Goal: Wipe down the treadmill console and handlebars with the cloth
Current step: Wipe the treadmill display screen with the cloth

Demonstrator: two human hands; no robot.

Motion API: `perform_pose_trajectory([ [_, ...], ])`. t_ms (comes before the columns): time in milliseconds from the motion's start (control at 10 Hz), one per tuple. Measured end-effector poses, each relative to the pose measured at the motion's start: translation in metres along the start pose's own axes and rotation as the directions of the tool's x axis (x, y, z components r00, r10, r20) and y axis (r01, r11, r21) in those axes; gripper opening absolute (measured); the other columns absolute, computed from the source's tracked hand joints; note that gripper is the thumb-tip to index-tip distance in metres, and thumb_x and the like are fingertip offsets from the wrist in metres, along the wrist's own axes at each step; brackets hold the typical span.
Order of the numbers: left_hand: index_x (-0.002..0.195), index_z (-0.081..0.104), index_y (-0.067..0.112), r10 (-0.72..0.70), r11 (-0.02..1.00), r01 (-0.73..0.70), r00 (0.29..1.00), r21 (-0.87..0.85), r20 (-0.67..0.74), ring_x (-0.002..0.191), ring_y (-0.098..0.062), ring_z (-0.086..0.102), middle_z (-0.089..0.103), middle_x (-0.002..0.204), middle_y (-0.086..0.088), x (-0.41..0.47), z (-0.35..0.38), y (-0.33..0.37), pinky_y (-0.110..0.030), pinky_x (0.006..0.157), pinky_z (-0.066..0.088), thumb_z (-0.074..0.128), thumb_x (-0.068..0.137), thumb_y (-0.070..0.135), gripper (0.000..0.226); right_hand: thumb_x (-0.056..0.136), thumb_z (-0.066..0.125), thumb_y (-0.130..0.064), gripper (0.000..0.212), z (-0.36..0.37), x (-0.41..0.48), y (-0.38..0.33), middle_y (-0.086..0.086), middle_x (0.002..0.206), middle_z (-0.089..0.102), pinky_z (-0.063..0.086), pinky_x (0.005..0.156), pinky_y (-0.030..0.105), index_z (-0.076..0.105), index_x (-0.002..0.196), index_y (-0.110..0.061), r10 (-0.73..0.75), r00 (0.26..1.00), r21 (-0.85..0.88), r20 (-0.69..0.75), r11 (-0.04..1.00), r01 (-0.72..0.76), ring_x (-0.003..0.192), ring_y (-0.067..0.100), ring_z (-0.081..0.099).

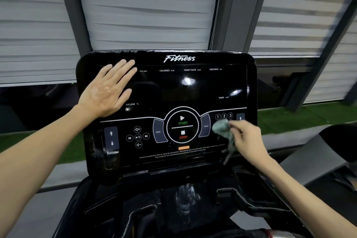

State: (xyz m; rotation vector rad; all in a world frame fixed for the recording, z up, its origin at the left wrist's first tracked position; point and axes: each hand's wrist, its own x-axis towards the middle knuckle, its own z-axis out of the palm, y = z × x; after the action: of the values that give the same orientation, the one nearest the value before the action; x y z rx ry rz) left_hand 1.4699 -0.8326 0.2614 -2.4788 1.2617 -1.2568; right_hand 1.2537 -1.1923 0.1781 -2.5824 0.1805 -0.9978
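Right hand grip pinches bunched cloth, apparently on console keys | left hand spread flat on console | RISK: wiping pressure may trigger START button.

We're in a gym or fitness room: treadmill console branded "Fitness", with START/STOP keys and incline, speed, heart-rate and calorie labels. We also see slatted blinds between grey frames, and green turf on the floor behind.
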Motion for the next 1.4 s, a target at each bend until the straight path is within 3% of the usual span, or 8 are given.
perform_pose_trajectory([
  [100, 0.152, 0.030, 0.005, -0.001, 1.000, 0.001, 1.000, 0.002, -0.003, 0.148, -0.031, 0.025, 0.023, 0.162, -0.012, 0.000, -0.001, 0.000, -0.046, 0.117, 0.021, 0.033, 0.099, 0.034, 0.061, 0.086, 0.059, 0.008, 0.023, 0.002, 0.033, -0.031, 0.012, 0.095, 0.065, 0.036, 0.079, 0.008, 0.069, 0.104, 0.001, -0.032, 0.971, 0.059, -0.238, 0.997, 0.048, 0.084, 0.016, 0.056],
  [200, 0.153, 0.030, 0.005, 0.001, 1.000, -0.001, 1.000, 0.003, -0.002, 0.148, -0.031, 0.025, 0.023, 0.162, -0.012, 0.000, 0.000, 0.000, -0.046, 0.117, 0.021, 0.033, 0.100, 0.034, 0.060, 0.086, 0.061, 0.004, 0.027, 0.027, 0.045, -0.054, 0.018, 0.105, 0.058, 0.042, 0.078, 0.023, 0.068, 0.111, -0.002, -0.101, 0.957, 0.049, -0.271, 0.992, 0.118, 0.092, 0.026, 0.053],
  [400, 0.153, 0.030, 0.005, -0.002, 1.000, 0.002, 1.000, 0.004, -0.015, 0.148, -0.031, 0.025, 0.024, 0.162, -0.012, 0.000, 0.001, 0.001, -0.046, 0.117, 0.021, 0.034, 0.100, 0.034, 0.060, 0.086, 0.062, 0.005, 0.035, 0.081, -0.004, -0.074, 0.009, 0.109, 0.051, 0.045, 0.074, 0.029, 0.062, 0.116, -0.013, -0.246, 0.966, 0.157, -0.084, 0.954, 0.257, 0.092, 0.028, 0.050],
  [600, 0.153, 0.029, 0.005, 0.006, 1.000, -0.006, 1.000, 0.006, -0.014, 0.148, -0.031, 0.025, 0.023, 0.162, -0.012, 0.000, 0.001, 0.000, -0.046, 0.117, 0.021, 0.034, 0.100, 0.033, 0.060, 0.085, 0.065, 0.003, 0.034, 0.088, -0.049, -0.052, 0.003, 0.112, 0.048, 0.056, 0.065, 0.033, 0.065, 0.116, -0.012, -0.514, 0.760, 0.159, 0.398, 0.855, 0.494, 0.099, 0.020, 0.048],
  [700, 0.153, 0.029, 0.005, 0.005, 1.000, -0.005, 1.000, 0.010, -0.012, 0.148, -0.031, 0.025, 0.023, 0.162, -0.012, 0.000, 0.001, -0.001, -0.046, 0.117, 0.021, 0.033, 0.100, 0.034, 0.060, 0.082, 0.066, -0.001, 0.031, 0.078, -0.034, -0.051, 0.007, 0.113, 0.049, 0.054, 0.055, 0.032, 0.067, 0.111, -0.013, -0.560, 0.741, 0.082, 0.370, 0.814, 0.574, 0.101, 0.020, 0.045],
  [900, 0.153, 0.029, 0.005, 0.001, 1.000, -0.001, 1.000, 0.010, -0.009, 0.149, -0.031, 0.024, 0.023, 0.162, -0.011, 0.000, 0.001, 0.000, -0.046, 0.117, 0.021, 0.034, 0.100, 0.034, 0.060, 0.080, 0.066, 0.009, 0.036, 0.074, 0.016, -0.091, 0.016, 0.112, 0.052, 0.047, 0.069, 0.028, 0.065, 0.112, -0.006, -0.338, 0.940, 0.088, 0.048, 0.939, 0.333, 0.100, 0.025, 0.047],
  [1100, 0.153, 0.029, 0.005, 0.007, 1.000, -0.007, 1.000, 0.016, -0.006, 0.149, -0.031, 0.024, 0.022, 0.163, -0.011, 0.000, 0.001, -0.001, -0.046, 0.118, 0.021, 0.034, 0.100, 0.033, 0.060, 0.078, 0.063, 0.007, 0.042, 0.093, -0.040, -0.074, 0.003, 0.109, 0.047, 0.047, 0.057, 0.026, 0.065, 0.113, -0.016, -0.602, 0.668, 0.127, 0.438, 0.777, 0.617, 0.093, 0.018, 0.042],
  [1400, 0.153, 0.028, 0.005, 0.001, 1.000, -0.001, 1.000, 0.023, 0.014, 0.149, -0.031, 0.023, 0.021, 0.163, -0.012, 0.000, 0.001, -0.001, -0.046, 0.118, 0.021, 0.034, 0.100, 0.034, 0.060, 0.091, 0.055, -0.025, 0.023, 0.055, -0.005, -0.008, 0.006, 0.106, 0.047, 0.044, 0.074, 0.016, 0.066, 0.106, -0.012, -0.256, 0.966, -0.067, 0.043, 0.964, 0.259, 0.086, 0.005, 0.044],
])
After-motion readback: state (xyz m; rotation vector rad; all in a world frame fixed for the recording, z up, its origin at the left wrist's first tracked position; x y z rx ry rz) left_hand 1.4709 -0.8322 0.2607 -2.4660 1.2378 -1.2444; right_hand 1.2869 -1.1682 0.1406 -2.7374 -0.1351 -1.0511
